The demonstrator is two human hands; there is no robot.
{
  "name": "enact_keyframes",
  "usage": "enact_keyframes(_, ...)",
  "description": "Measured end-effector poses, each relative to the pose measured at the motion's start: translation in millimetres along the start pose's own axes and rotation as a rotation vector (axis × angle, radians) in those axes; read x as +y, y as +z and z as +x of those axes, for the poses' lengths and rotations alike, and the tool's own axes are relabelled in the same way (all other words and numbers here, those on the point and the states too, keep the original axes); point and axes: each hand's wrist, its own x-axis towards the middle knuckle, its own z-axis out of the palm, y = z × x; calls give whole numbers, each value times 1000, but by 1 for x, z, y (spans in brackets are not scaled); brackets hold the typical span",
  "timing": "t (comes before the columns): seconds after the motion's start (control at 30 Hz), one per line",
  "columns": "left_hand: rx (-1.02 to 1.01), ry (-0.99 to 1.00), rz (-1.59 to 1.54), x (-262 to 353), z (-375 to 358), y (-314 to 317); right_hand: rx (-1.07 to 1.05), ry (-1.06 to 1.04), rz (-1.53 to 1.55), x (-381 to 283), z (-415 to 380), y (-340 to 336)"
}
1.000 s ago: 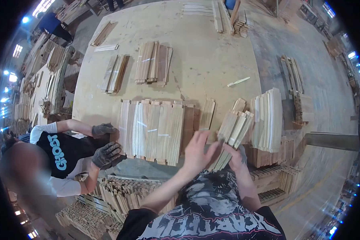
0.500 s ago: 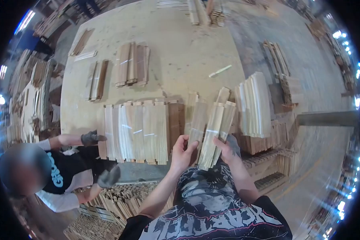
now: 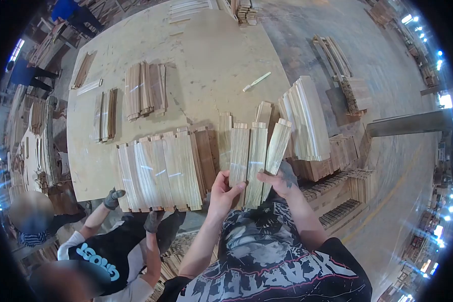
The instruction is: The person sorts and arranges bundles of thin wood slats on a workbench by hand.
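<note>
My left hand (image 3: 228,192) is closed on the lower end of a light wooden slat (image 3: 238,153), its thumb lying across the face. Beside it, my right hand (image 3: 279,182) is closed around the lower part of a slanted slat (image 3: 278,147), with the thumb reaching a middle slat (image 3: 257,156). These slats stand fanned side by side in front of my chest. Behind them, more slats (image 3: 263,111) lie on the table. A wide stack of boards (image 3: 161,173) is left of my hands, and another stack (image 3: 307,121) is to the right.
A co-worker's gloved hands (image 3: 114,198) touch the near edge of the wide stack. Smaller bundles (image 3: 146,89) and a pale stick (image 3: 256,81) lie farther back on the table (image 3: 206,65). A grey beam (image 3: 407,124) juts in at right. Other people stand at the far left.
The slats in my hands have spread apart, with the left one now upright beside the others. The co-worker has moved closer, both gloves now at the wide stack. My view has shifted.
</note>
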Motion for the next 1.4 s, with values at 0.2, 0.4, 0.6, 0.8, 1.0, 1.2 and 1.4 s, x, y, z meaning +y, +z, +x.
enact_keyframes(0.2, 53, 41, -34, -11, 3, 4, 42, 19, -102, -16, -5, 2)
enact_keyframes(0.4, 182, 160, 68, 9, -4, 7, 20, -170, -21, 20, 15, -14)
enact_keyframes(0.6, 204, 208, 13, 27, -11, 12, -3, -107, 43, 15, 20, -13)
enact_keyframes(0.8, 228, 234, 546, -6, 3, 20, 236, -33, 235, 30, 26, 7)
enact_keyframes(1.0, 267, 287, 537, -1, 2, 36, 222, -59, 222, 23, 21, 7)
enact_keyframes(1.2, 178, 254, 600, -11, 8, 42, 36, -122, 98, 33, 44, 17)
enact_keyframes(1.4, 490, 332, 1005, -34, 61, 1, 87, -123, 24, 24, 48, 21)
